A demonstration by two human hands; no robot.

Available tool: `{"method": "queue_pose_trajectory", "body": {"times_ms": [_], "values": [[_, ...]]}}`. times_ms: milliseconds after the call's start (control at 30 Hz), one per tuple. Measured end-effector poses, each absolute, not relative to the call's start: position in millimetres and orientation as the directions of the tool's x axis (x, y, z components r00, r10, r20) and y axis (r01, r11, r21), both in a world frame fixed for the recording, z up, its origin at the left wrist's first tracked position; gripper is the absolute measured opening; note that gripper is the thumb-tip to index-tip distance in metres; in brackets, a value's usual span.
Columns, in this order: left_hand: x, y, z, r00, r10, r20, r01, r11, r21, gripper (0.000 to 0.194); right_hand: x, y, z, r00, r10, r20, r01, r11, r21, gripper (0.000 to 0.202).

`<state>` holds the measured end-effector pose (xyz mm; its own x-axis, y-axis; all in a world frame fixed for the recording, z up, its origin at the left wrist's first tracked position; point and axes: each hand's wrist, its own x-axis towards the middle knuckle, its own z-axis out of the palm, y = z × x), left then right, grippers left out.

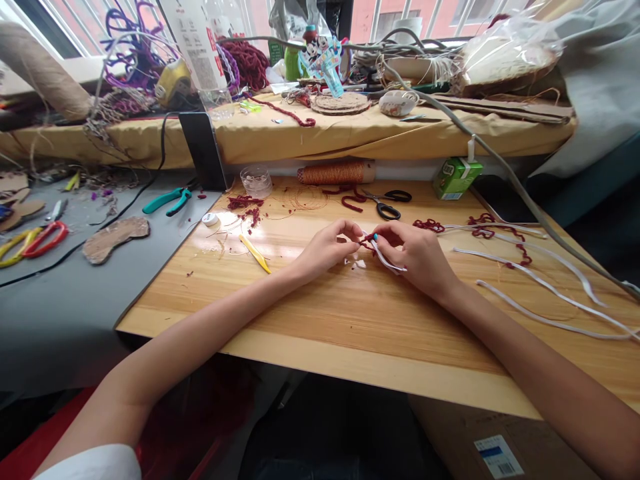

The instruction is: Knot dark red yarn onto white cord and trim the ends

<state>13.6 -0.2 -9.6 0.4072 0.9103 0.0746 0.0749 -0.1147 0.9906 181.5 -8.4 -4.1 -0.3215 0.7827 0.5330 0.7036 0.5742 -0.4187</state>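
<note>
Over the middle of the wooden table, my left hand (pixel 331 249) pinches one end of a short piece of dark red yarn (pixel 368 241). My right hand (pixel 417 257) closes on the other side of this yarn, close to my left fingertips. A white cord (pixel 387 260) comes out beneath my right fingers, and something small and turquoise shows at their tips. Small white scraps (pixel 358 265) lie on the table just below the hands. More dark red yarn (pixel 429 226) and several long white cords (pixel 550 288) lie to the right of my right hand.
Black-handled scissors (pixel 389 204), an orange thread cone (pixel 337 173) and a green drink carton (pixel 457 178) stand or lie behind my hands. Left are a yellow tool (pixel 255 254), a clear cup (pixel 256 181), a phone (pixel 203 152) and teal pliers (pixel 169 200). A grey cable (pixel 493 155) crosses at right.
</note>
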Motion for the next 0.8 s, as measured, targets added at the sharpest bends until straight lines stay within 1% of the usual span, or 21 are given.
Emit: {"method": "queue_pose_trajectory", "body": {"times_ms": [133, 233, 400, 533, 667, 800], "values": [[12.7, 0.4, -7.1, 0.434, 0.9, 0.044, 0.11, -0.101, 0.989, 0.013, 183.2, -6.5, -4.6, -0.308, 0.791, 0.528, 0.725, 0.555, -0.408, 0.011], [12.2, 0.7, -4.8, 0.415, 0.909, 0.03, 0.152, -0.101, 0.983, 0.014, 185.3, -4.7, -5.5, -0.3, 0.791, 0.533, 0.742, 0.545, -0.39, 0.012], [11.4, 1.5, -3.3, 0.378, 0.926, 0.016, 0.211, -0.103, 0.972, 0.014, 188.5, -2.1, -7.6, -0.32, 0.767, 0.556, 0.777, 0.548, -0.31, 0.015], [9.7, 3.6, -5.6, 0.363, 0.932, 0.028, 0.293, -0.143, 0.945, 0.015, 190.2, -1.2, -9.4, -0.367, 0.753, 0.546, 0.777, 0.571, -0.266, 0.016], [7.7, 6.5, -9.3, 0.372, 0.928, -0.007, 0.364, -0.139, 0.921, 0.019, 190.7, 0.0, -10.3, -0.374, 0.746, 0.552, 0.756, 0.589, -0.285, 0.02], [6.4, 6.9, -10.2, 0.41, 0.912, 0.001, 0.365, -0.165, 0.916, 0.02, 190.1, 1.1, -9.3, -0.356, 0.751, 0.557, 0.746, 0.587, -0.315, 0.028]]}}
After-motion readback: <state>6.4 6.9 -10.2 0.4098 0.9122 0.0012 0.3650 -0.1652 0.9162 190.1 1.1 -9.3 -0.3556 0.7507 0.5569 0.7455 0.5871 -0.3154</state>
